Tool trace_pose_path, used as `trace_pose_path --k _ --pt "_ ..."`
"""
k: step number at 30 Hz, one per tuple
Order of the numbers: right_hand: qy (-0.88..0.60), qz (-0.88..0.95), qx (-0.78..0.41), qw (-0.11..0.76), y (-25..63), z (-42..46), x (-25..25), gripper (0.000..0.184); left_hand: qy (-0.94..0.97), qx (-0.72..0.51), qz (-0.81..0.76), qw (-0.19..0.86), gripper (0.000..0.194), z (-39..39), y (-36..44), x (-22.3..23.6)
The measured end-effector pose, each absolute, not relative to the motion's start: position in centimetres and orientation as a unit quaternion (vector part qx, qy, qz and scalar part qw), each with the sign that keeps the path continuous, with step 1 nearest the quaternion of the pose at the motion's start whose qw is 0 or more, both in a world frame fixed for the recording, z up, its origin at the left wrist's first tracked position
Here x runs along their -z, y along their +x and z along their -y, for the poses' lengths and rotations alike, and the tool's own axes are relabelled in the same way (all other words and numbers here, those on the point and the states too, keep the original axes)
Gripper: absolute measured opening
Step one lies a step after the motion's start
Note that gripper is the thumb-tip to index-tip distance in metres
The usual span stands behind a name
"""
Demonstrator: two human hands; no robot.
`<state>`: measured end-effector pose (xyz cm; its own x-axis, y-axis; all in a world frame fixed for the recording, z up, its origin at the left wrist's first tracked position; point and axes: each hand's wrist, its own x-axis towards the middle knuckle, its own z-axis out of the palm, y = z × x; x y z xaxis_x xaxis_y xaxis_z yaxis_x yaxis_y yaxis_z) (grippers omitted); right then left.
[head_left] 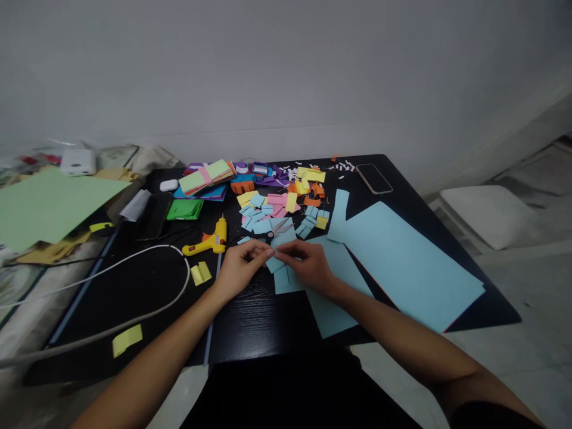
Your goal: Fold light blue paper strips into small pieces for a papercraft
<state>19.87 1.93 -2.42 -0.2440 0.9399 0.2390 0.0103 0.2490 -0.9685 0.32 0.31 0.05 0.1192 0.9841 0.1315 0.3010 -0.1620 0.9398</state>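
Note:
My left hand [243, 265] and my right hand [310, 265] meet fingertip to fingertip over the front middle of the black table. Both are closed in a pinch on a small light blue paper piece [274, 265], mostly covered by the fingers and hard to tell from the blue paper beneath. Just beyond the fingertips, a pair of scissors [280, 227] rests on blue paper. Cut blue paper pieces [255, 221] lie in a heap behind my hands, beside pink pieces [277, 201] and yellow ones [311, 174]. Under my right forearm is a blue sheet [333, 298].
A yellow glue gun [213, 238] stands left of my left hand, near a looping white cable [185, 280]. Large blue sheets [411, 262] cover the right side, with a phone [374, 179] behind. Bundled coloured paper strips [208, 177] and a green paper stack [185, 209] lie back left.

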Motion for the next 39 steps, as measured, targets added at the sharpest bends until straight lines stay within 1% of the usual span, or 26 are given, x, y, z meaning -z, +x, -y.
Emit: trace_pose_path --k 5,10,14,21,25,31,39 --pt "-0.39 0.636 -0.473 0.468 19.92 -1.89 2.3 0.018 0.656 -0.397 -0.498 0.405 0.023 -0.51 -0.04 0.2" --pt "-0.388 0.651 -0.479 0.444 20.08 -1.75 1.75 0.023 0.65 -0.436 -0.507 0.361 0.022 -0.5 -0.16 0.18" --pt "-0.388 0.657 -0.484 0.429 20.08 -1.81 1.76 0.024 0.637 -0.462 -0.516 0.337 0.021 -0.43 -0.26 0.02" --pt "-0.39 0.617 -0.52 0.444 20.07 -2.15 1.68 0.031 0.636 -0.48 -0.526 0.298 0.021 -0.13 -0.07 -0.08" --pt "-0.39 0.6 -0.538 0.445 20.12 -2.2 1.46 0.031 0.632 -0.486 -0.526 0.296 0.021 -0.12 0.01 -0.21" --pt "-0.392 0.574 -0.553 0.459 20.06 -2.19 1.51 0.031 0.621 -0.485 -0.529 0.315 0.022 -0.27 -0.05 -0.16" --pt "-0.386 0.536 -0.562 0.499 20.02 -2.57 1.97 0.039 0.622 -0.471 -0.524 0.342 0.025 -0.58 -0.31 -0.1"
